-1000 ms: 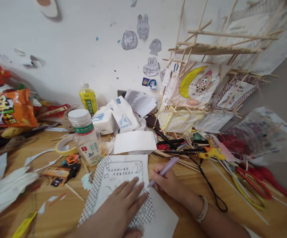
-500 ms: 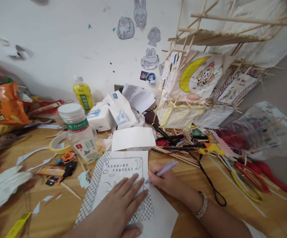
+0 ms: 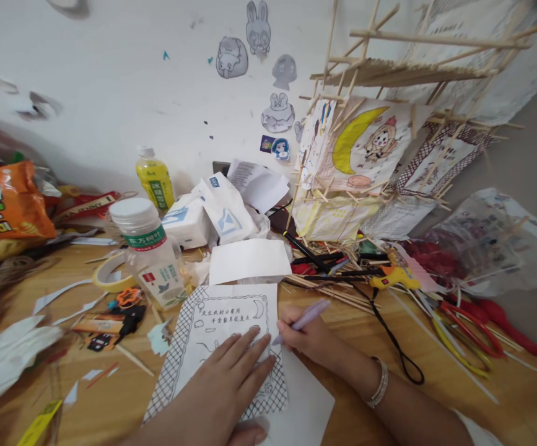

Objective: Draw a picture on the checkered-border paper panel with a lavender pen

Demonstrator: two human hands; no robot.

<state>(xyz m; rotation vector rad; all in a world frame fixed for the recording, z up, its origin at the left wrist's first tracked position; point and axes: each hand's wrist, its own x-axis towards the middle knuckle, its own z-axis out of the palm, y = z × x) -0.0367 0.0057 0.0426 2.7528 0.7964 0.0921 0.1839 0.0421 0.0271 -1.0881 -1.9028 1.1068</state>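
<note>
My left hand [image 3: 233, 381] lies flat with fingers stretched over a sheet of paper [image 3: 231, 310] that bears ink line drawings, handwritten characters and a crosshatched border. It covers the lower middle of the drawing. In my right hand [image 3: 303, 337] is a light purple pen [image 3: 312, 314], pinched between the fingers. The pen's tip rests at or just above the paper's right edge, beside the border; whether it touches I cannot tell. Under the drawing lies a larger blank white sheet [image 3: 312, 396]. A bracelet circles my right wrist.
Left of the paper stand a clear bottle [image 3: 154, 272] and a tape roll [image 3: 113, 275] among scraps. Behind are tissue packs [image 3: 228, 214] and a yellow bottle [image 3: 154, 179]. To the right lie a yellow glue gun [image 3: 393, 277], scissors [image 3: 470, 328] and a stick frame with drawings [image 3: 365, 145].
The view has shifted very slightly. Both hands, the pen and the paper stay nearly in the same place.
</note>
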